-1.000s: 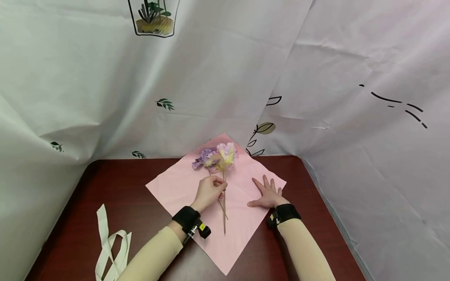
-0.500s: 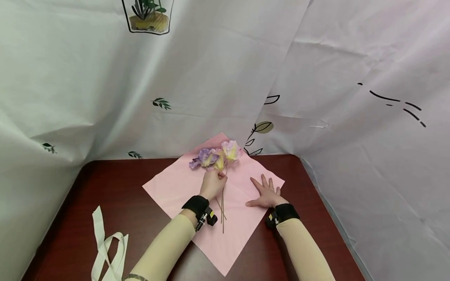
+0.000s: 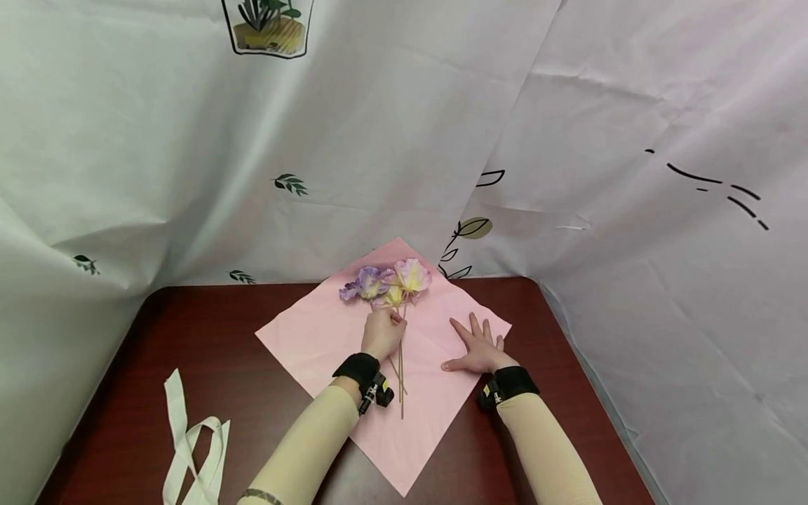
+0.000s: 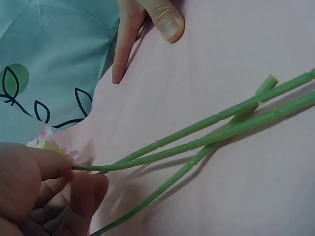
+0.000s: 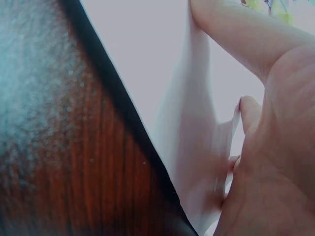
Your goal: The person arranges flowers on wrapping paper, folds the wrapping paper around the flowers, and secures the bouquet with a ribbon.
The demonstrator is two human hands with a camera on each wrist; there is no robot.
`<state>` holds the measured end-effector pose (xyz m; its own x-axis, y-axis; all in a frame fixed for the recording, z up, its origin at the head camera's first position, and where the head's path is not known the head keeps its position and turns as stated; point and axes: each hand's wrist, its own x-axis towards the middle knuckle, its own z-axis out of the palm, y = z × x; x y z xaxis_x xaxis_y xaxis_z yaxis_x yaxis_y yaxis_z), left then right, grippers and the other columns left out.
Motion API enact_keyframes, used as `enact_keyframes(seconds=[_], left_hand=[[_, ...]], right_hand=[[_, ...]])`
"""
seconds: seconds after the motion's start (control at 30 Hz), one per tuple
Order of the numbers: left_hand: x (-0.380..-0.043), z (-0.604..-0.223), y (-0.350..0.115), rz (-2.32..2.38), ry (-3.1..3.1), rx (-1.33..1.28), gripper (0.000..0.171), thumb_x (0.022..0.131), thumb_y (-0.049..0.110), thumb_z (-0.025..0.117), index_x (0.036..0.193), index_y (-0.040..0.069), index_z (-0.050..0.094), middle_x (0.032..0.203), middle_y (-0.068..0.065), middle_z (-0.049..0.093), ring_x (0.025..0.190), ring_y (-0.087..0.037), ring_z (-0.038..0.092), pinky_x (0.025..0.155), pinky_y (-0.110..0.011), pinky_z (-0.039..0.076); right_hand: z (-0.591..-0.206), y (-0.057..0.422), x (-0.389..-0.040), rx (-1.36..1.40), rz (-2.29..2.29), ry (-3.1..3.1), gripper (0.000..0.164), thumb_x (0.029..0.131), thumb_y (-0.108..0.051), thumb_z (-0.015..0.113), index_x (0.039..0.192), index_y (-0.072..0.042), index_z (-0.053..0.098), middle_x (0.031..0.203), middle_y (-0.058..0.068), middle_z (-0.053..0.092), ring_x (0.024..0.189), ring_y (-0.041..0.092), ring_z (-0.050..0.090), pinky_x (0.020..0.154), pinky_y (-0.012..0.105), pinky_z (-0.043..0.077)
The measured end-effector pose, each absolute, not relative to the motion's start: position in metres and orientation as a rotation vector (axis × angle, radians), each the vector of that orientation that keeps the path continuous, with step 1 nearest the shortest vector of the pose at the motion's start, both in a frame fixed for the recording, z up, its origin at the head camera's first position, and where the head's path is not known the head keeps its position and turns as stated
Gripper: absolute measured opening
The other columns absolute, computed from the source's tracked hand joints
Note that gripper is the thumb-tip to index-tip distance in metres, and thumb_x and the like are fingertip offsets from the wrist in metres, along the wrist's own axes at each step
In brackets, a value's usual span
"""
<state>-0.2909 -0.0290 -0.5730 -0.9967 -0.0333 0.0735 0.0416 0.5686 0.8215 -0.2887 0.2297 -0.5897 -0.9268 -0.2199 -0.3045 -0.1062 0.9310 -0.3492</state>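
A sheet of pink wrapping paper [image 3: 303, 330] lies cornerwise on the table, with artificial flowers on it. One bloom is purple [image 3: 367, 283], one yellowish [image 3: 393, 294], and one pale pink and yellow [image 3: 413, 276]. Just below the blooms, my left hand [image 3: 382, 332] pinches a thin green stem [image 4: 197, 143] between thumb and finger. The left wrist view shows the stems crossing one another, one [image 4: 162, 184] running lower beneath the hand. On the paper's right part rests my right hand [image 3: 478, 349], fingers spread; the right wrist view shows the paper rippled beside it.
White ribbon [image 3: 183, 449] lies looped on the dark red-brown table [image 3: 271, 414] at the front left. A pale printed cloth [image 3: 379, 140] hangs behind the table and along its sides. Each wrist carries a black strap with a small camera.
My left hand has slid up the stems toward the blooms. The pale pink bloom has shifted slightly right, farther from the purple one. My right hand has stayed in place.
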Motion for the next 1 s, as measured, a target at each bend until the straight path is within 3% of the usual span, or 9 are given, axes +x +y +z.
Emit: enact_keyframes(seconds=[0.37,1.0], left_hand=[[-0.2931,-0.5731,-0.024,-1.428,-2.715,0.027,0.011,0.093,0.016,0.073,0.085,0.01,0.071,0.068,-0.001,0.064,0.058,-0.017,0.056,0.057,-0.033,0.045],[-0.2853,-0.5737,-0.0229,-1.423,-2.709,0.015,0.019,0.09,0.019,0.076,0.099,0.003,0.068,0.063,0.0,0.059,0.055,-0.016,0.054,0.057,-0.033,0.043]], right_hand=[[-0.5952,0.2302,-0.2897,-0.239,-0.485,2.746,0.118,0.066,-0.075,0.077,0.162,-0.031,0.025,0.168,0.02,-0.004,0.15,0.051,-0.01,0.107,0.08,-0.001],[-0.5916,0.2299,-0.2884,-0.238,-0.466,2.746,0.117,0.067,-0.076,0.076,0.162,-0.032,0.024,0.168,0.02,-0.004,0.15,0.052,-0.01,0.107,0.08,-0.001]])
